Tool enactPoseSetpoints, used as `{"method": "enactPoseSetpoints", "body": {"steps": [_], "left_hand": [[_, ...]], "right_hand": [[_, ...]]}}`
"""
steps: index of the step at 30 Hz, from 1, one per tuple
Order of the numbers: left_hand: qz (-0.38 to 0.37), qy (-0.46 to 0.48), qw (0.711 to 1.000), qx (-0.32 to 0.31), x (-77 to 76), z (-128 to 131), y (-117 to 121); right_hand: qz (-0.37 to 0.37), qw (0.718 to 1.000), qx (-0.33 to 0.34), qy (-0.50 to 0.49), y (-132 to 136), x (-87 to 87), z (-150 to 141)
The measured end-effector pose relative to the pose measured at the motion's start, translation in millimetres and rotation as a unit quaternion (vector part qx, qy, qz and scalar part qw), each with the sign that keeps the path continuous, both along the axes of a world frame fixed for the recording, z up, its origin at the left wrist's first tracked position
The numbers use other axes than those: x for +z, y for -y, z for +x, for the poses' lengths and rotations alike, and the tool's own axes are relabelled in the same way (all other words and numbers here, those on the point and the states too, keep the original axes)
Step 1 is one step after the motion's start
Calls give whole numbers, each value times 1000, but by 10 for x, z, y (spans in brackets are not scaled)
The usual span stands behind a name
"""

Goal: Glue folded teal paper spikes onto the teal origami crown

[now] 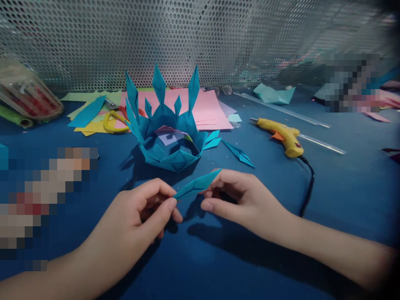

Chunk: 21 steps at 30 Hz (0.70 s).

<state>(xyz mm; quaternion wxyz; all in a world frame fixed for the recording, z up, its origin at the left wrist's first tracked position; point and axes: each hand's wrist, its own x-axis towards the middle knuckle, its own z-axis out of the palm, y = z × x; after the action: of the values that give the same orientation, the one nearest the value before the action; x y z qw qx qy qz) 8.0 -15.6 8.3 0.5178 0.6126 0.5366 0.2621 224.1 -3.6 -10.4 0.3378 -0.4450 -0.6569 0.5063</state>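
A slim teal folded-paper piece (195,185) is pinched at its lower end betw. thumb and fingers of the L hand (145,208), just above the dark blue surface (200,266) and in front of a spiked teal folded-paper crown (178,160). The pointed far end is met by the curled fingers of the R hand (240,193), palm turned inward, thumb held apart from the paper; whether that end is gripped cannot be told, as some fingers are hidden. Both forearms are angled in from the sides, L one cut off by the frame, R one lost in dark at the edge. Far L and upper R are masked by pixel blocks, contents unreadable. A clear container w/ red contents (31,93) is cropped at L. To the R, a yellow glue gun w/ orange trigger (281,135) is seen, its black cord (311,179) partly hidden behind the R forearm. Pink paper sheets (209,104) are partly blocked by the crown.
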Motion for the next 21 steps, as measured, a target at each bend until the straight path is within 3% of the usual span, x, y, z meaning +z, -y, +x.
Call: {"method": "enactPoseSetpoints", "body": {"steps": [5,15,21], "left_hand": [[-17,-1,1000,-24,35,38,49],[5,-43,988,-150,13,16,16],[-2,-58,984,-169,10,31,15]], "right_hand": [[9,1000,20,-19,69,17,-64],[-89,991,50,-86,109,43,-123],[-113,990,43,-78,140,56,-139]]}}
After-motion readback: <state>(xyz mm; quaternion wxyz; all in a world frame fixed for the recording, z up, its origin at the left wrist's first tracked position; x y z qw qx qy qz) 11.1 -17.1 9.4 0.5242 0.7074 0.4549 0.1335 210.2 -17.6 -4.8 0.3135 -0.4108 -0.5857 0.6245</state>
